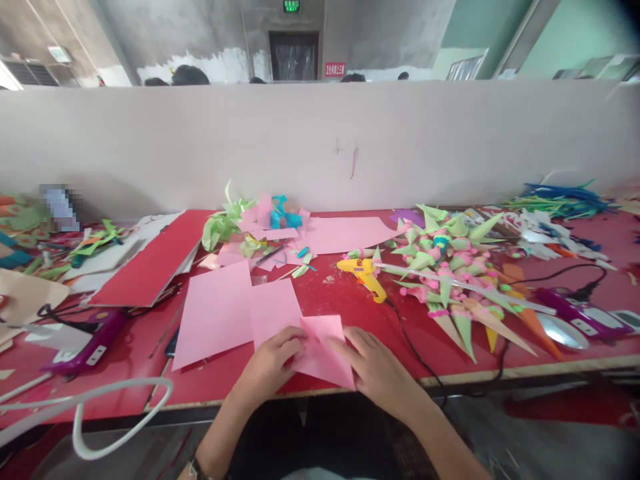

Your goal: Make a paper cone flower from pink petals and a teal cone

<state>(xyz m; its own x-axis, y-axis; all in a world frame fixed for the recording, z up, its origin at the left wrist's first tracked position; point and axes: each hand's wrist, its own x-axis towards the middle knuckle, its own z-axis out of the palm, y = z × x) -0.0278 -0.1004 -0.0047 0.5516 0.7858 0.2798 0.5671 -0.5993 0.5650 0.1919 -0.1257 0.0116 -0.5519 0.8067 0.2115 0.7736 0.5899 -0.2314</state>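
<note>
The left hand [279, 355] has its grip pinching a pink paper sheet [324, 365]; the right hand [374, 365] overlies its opposite side, finger closure indeterminable. Sheet: plain, pale, bent, straight-edged; located at the near edge of the red surface [327, 293].

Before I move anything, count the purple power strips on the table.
2. The left power strip lies left of the large pink sheet; the right power strip lies right of the yellow glue gun. Others could be hidden.
</note>
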